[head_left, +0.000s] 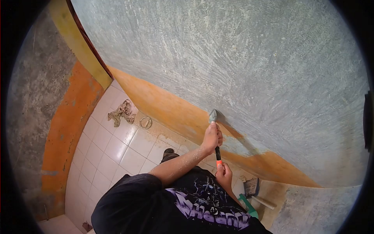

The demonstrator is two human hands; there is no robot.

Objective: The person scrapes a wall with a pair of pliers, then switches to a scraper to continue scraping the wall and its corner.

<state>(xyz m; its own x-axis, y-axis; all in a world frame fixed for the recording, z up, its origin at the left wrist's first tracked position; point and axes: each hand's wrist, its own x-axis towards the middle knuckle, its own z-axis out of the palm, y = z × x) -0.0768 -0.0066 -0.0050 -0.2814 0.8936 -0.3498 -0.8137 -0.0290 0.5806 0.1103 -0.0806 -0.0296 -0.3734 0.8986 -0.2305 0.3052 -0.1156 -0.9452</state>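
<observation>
Wall: grey rough plaster wall (241, 58) fills the upper view, brushed in sweeping strokes.
Lower band: orange painted band (163, 103) runs along the wall base and up the left wall.
Left wall: bare mottled cement (35, 89), with a yellow strip (78, 43) at the corner.
Floor: white square floor tiles (113, 148), dusty near the wall.
Light: even, soft, no hard shadows.

The wall (241, 58) blocks you right and far; on the left, the floor (113, 152) lies open except a rag (122, 112) and ring (145, 122).
</observation>
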